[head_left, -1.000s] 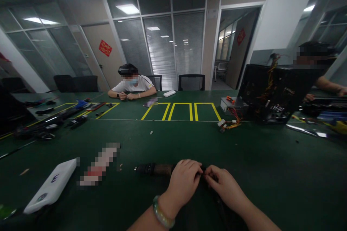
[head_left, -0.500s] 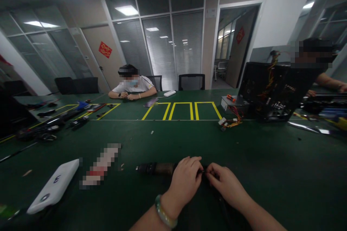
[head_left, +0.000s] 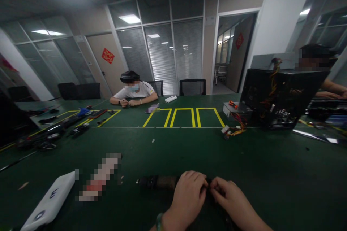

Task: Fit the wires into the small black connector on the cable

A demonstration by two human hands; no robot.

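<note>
My left hand rests at the near edge of the green table, fingers curled over a dark cylindrical object that sticks out to its left. My right hand meets it fingertip to fingertip, pinching a small dark part that I cannot make out between the two hands. A green bead bracelet shows on my left wrist at the frame's bottom edge.
A white flat device lies near left, beside a blurred-out strip. An open black computer case with loose wires stands right, a person behind it. Another person sits at the far side. Tools lie along the left; yellow tape boxes mark the middle.
The view has tilted upward, so my hands sit lower in the frame. They stay together on the dark object, with only small finger movement.
</note>
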